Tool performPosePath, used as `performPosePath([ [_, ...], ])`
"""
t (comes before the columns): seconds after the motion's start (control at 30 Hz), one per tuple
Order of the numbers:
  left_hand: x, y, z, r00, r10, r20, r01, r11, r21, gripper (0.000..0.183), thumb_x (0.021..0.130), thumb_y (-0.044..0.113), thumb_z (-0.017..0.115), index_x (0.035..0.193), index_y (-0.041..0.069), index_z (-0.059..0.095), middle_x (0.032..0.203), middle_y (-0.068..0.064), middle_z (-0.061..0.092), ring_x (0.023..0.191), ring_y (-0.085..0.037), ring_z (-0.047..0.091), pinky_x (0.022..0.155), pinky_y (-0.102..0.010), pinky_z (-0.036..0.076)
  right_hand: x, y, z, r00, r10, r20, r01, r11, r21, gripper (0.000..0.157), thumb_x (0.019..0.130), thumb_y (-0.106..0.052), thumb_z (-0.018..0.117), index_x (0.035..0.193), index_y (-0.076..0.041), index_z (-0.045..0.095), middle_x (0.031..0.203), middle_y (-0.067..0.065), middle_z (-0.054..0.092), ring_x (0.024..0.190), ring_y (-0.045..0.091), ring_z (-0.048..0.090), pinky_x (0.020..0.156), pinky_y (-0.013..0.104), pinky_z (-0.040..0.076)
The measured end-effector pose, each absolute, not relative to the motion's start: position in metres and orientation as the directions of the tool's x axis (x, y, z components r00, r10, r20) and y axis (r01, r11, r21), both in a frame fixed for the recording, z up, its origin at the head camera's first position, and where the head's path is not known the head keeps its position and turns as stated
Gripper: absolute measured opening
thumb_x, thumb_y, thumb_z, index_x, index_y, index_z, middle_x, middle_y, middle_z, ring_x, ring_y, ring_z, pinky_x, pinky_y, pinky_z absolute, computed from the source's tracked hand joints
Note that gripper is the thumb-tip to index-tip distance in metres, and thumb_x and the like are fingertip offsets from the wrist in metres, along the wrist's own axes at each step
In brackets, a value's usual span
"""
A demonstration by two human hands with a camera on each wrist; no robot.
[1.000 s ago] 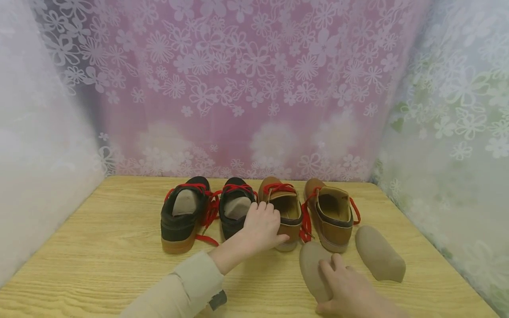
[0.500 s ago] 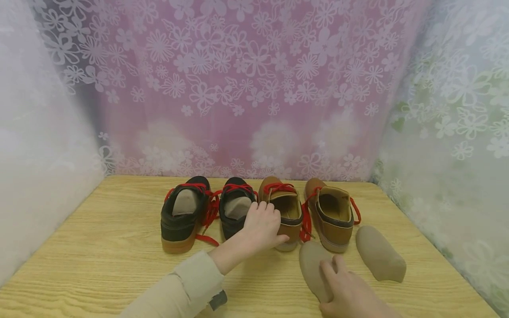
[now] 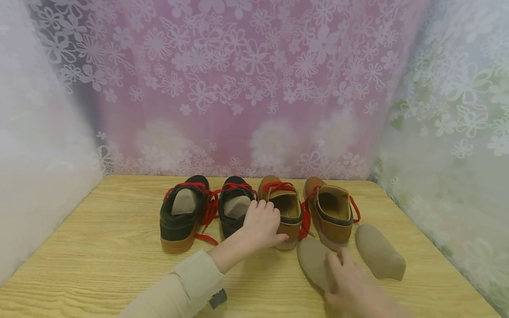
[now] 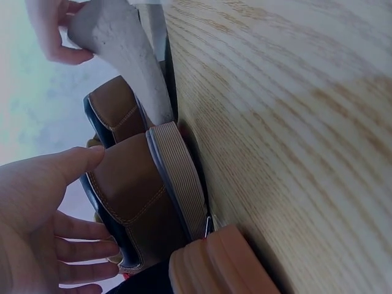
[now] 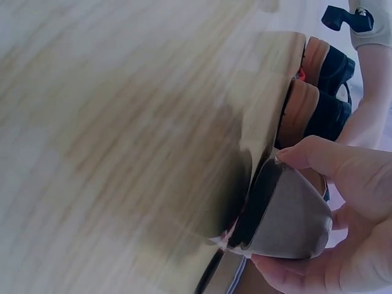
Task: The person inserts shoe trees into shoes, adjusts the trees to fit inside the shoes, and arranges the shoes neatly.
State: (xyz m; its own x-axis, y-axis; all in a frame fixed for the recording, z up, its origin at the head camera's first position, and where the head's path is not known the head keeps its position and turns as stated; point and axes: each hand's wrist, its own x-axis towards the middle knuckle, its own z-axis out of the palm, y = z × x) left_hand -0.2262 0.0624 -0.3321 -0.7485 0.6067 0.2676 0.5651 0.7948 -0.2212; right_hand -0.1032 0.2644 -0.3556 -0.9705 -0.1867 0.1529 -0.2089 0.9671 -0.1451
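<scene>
In the head view my left hand (image 3: 261,224) hovers at the heel of the left brown shoe (image 3: 291,228), its fingers relaxed. The left wrist view shows the thumb by that shoe's brown heel (image 4: 131,184); whether it touches cannot be told. My right hand (image 3: 358,282) pinches a beige moulded shoe insert (image 3: 315,264) by its near end, thumb on one side and fingers on the other. The insert's far end tilts down close to the brown heels. A second such insert (image 3: 379,252) lies on the table to the right. The right brown shoe (image 3: 337,234) has an open, unfilled collar.
Two black shoes with red laces, the outer one (image 3: 177,227) and the inner one (image 3: 229,224), stand on the left with beige inserts inside. Loose red laces (image 3: 305,223) lie between the shoes. A pink flowered curtain (image 3: 238,88) closes off the back of the wooden table (image 3: 99,247).
My right hand has shifted slightly up and to the right, and the insert in its grip has tilted a little. The left hand stays in place.
</scene>
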Motion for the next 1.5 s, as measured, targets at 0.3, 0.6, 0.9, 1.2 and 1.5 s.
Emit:
performPosePath([
  [0.3, -0.227, 0.061, -0.332, -0.753, 0.606, 0.257, 0.576, 0.795, -0.189, 0.058, 0.074, 0.069, 0.058, 0.087, 0.013, 0.060, 0.083, -0.001, 0.052, 0.084, -0.019, 0.049, 0.072, -0.034, 0.036, -0.104, 0.268, -0.346, -0.899, -0.307, 0.313, -0.278, 0.951, 0.137, 0.060, 0.051, -0.034, 0.079, 0.100, -0.008, 0.056, 0.090, 0.009, 0.051, 0.073, 0.028, 0.054, 0.056, 0.042, 0.043],
  [0.6, -0.226, 0.060, -0.333, -0.752, 0.601, 0.272, 0.571, 0.799, -0.189, 0.058, 0.073, 0.070, 0.058, 0.087, 0.014, 0.059, 0.083, 0.000, 0.052, 0.082, -0.019, 0.049, 0.072, -0.034, 0.036, -0.105, 0.271, -0.325, -0.878, -0.331, 0.345, -0.291, 0.942, 0.165, 0.061, 0.050, -0.038, 0.080, 0.099, -0.008, 0.059, 0.083, 0.006, 0.051, 0.065, 0.023, 0.051, 0.055, 0.040, 0.042],
  [0.9, -0.226, 0.061, -0.335, -0.764, 0.575, 0.293, 0.558, 0.816, -0.149, 0.057, 0.073, 0.070, 0.058, 0.082, 0.014, 0.057, 0.079, 0.000, 0.050, 0.081, -0.019, 0.049, 0.071, -0.034, 0.034, -0.111, 0.281, -0.300, -0.746, -0.425, 0.513, -0.387, 0.903, 0.185, 0.060, 0.046, -0.030, 0.081, 0.095, -0.004, 0.058, 0.078, 0.007, 0.051, 0.067, 0.024, 0.051, 0.057, 0.038, 0.043],
  [1.2, -0.228, 0.062, -0.335, -0.794, 0.554, 0.251, 0.550, 0.830, -0.094, 0.058, 0.075, 0.068, 0.058, 0.089, 0.012, 0.057, 0.085, -0.002, 0.052, 0.085, -0.020, 0.050, 0.072, -0.033, 0.036, -0.114, 0.281, -0.284, -0.785, -0.370, 0.497, -0.372, 0.923, 0.099, 0.059, 0.052, -0.026, 0.082, 0.101, -0.001, 0.059, 0.087, 0.015, 0.055, 0.066, 0.025, 0.055, 0.054, 0.039, 0.045],
  [1.5, -0.229, 0.063, -0.337, -0.794, 0.549, 0.263, 0.547, 0.833, -0.087, 0.059, 0.073, 0.067, 0.060, 0.091, 0.011, 0.057, 0.085, -0.002, 0.053, 0.085, -0.020, 0.051, 0.070, -0.033, 0.036, -0.127, 0.279, -0.269, -0.783, -0.381, 0.493, -0.405, 0.912, 0.062, 0.057, 0.057, -0.023, 0.080, 0.104, 0.000, 0.057, 0.089, 0.015, 0.055, 0.071, 0.026, 0.054, 0.060, 0.040, 0.044],
])
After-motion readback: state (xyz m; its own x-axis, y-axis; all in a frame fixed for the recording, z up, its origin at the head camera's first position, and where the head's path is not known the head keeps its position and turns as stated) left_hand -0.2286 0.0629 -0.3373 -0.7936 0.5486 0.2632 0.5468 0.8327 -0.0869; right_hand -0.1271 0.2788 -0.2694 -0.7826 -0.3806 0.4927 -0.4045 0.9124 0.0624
